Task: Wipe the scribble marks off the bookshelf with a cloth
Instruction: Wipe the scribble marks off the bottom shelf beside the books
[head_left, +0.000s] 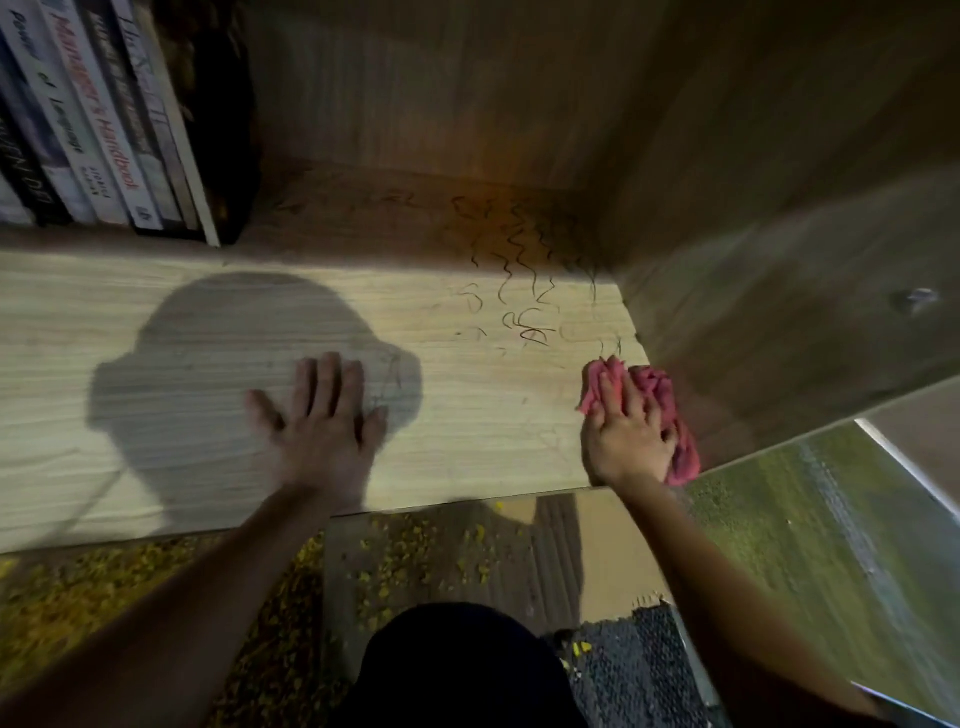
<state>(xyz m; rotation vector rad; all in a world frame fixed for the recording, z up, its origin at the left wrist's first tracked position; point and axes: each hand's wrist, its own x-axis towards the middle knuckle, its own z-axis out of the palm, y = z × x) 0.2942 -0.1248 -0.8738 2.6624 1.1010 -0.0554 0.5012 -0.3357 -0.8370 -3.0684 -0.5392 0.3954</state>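
Head view.

- Left arm: reaches forward from the lower left, forearm bare. Left hand lies palm down on the bookshelf board, fingers straight and spread; it holds nothing.
- Right arm: reaches forward from the lower right. Right hand lies palm down on the cloth, fingers straight and close together, pressing it to the board. I cannot tell whether the thumb hooks into the folds.
- Cloth: pink, bunched, at the board's front right corner, just beside the shelf's side wall.
- Scribble marks: dark wavy lines on the board beyond the cloth, running back into the shaded right corner — the nearest ones close to the fingertips.
- Hands: well apart.
- Books: upright row, back left. One spine reads "Handbook" in red, another "Language"; the rest are blurred.
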